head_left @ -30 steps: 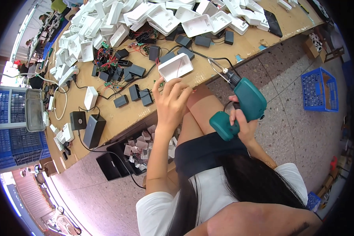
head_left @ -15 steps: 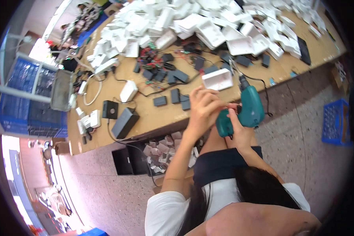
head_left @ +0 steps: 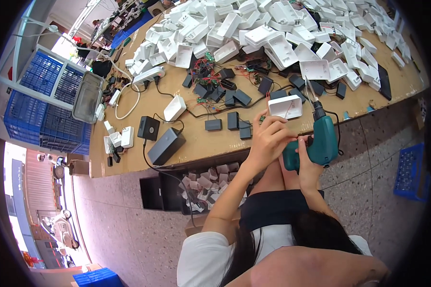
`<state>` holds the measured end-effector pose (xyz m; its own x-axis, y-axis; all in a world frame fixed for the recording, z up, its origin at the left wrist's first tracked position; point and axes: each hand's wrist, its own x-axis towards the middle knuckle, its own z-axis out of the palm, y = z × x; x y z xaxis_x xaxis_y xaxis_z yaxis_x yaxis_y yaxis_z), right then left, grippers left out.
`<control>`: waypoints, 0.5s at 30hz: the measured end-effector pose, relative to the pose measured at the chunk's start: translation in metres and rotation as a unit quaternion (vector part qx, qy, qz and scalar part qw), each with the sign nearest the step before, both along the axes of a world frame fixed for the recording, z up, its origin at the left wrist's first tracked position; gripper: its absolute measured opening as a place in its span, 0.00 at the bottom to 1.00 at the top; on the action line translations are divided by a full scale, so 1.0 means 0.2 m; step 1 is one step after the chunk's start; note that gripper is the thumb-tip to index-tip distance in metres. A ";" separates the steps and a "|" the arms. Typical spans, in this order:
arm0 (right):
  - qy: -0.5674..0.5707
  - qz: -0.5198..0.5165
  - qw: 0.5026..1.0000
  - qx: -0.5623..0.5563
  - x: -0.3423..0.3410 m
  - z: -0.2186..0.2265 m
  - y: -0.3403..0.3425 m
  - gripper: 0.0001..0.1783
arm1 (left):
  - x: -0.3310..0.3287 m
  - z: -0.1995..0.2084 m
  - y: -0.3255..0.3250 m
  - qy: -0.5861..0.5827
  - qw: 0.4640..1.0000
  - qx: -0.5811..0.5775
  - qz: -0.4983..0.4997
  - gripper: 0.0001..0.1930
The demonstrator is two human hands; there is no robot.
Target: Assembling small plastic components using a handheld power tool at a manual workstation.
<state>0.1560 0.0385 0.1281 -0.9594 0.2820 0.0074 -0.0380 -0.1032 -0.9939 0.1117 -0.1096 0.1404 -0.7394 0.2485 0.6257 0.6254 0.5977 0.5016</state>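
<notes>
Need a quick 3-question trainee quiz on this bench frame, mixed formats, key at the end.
1. True or false: the right hand grips the teal electric screwdriver.
2. Multiple choice: the left hand is at which thing? A) the open white plastic casing at the bench edge B) the grey power adapter C) the blue crate on the floor
3. Fill in: the far side of the workbench is covered by a heap of white plastic ____.

Key: 1 true; 2 A; 3 casings.
</notes>
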 end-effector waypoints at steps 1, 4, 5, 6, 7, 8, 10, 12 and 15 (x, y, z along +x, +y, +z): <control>-0.001 -0.001 1.000 0.010 -0.01 0.00 0.00 0.12 | 0.00 -0.01 0.00 -0.008 1.000 0.016 -0.001 0.08; 0.018 -0.021 0.999 0.039 -0.02 -0.04 0.03 0.08 | 0.01 -0.02 0.04 -0.022 0.999 0.029 -0.008 0.08; 0.039 -0.036 0.997 0.056 -0.02 -0.07 0.04 0.06 | 0.01 -0.03 0.05 -0.025 0.999 0.026 -0.012 0.08; 0.034 -0.041 0.997 0.060 -0.02 -0.09 0.06 0.06 | 0.00 -0.03 0.07 -0.030 0.999 0.029 -0.017 0.08; 0.029 -0.055 0.996 0.067 -0.02 -0.11 0.08 0.08 | 0.00 -0.02 0.10 -0.033 0.999 0.024 -0.013 0.08; 0.023 -0.070 0.994 0.075 -0.02 -0.13 0.11 0.10 | -0.01 -0.02 0.13 -0.037 0.999 0.020 -0.011 0.08; 0.021 -0.053 0.995 0.087 -0.03 -0.13 0.17 0.09 | -0.03 -0.05 0.19 -0.031 0.999 0.030 0.010 0.08; 0.017 -0.039 0.994 0.103 -0.03 -0.14 0.29 0.10 | -0.05 -0.10 0.25 -0.028 0.998 0.044 0.028 0.08; 0.047 0.085 0.995 -0.028 -0.04 -0.14 0.50 0.21 | -0.12 -0.19 0.36 -0.027 0.991 0.040 0.127 0.07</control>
<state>0.1488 0.1390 0.0999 -0.9890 0.1182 0.0890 -0.1086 -0.1717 -0.9791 0.0882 -0.0385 0.1022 -0.8046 0.0022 0.5939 0.4315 0.6892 0.5820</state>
